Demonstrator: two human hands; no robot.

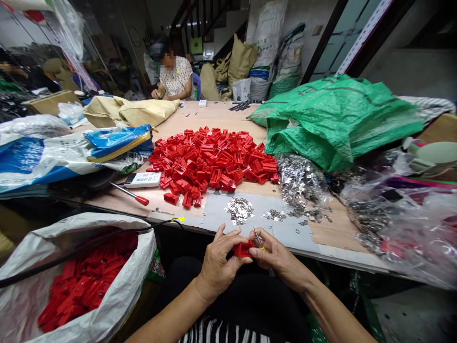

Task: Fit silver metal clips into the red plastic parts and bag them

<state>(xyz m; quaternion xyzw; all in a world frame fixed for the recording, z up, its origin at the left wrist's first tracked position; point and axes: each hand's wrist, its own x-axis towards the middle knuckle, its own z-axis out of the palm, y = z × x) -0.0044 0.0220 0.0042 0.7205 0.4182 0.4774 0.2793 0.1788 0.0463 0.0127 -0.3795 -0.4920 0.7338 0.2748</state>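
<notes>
My left hand [220, 259] is closed on a small red plastic housing [243, 248], held just off the table's front edge. Close against it, my right hand [276, 255] pinches a thin pointed metal tool [257, 235] with a bit of yellow at its lower end; its exact kind is unclear. The right fingertips are at the housing's right side. Beyond the hands lies a small heap of flat silvery metal pieces [239, 210], with a smaller scatter of metal pieces [274, 215] to its right. Farther back rises a large pile of red plastic housings [214, 159].
At lower left a white sack [143, 257] holds more red parts. A red-handled screwdriver [129, 193] lies by a white box [143, 179]. On the right are a green woven sack [342, 119] and clear bags of metal pieces [303, 178]. A person [176, 78] sits across the table.
</notes>
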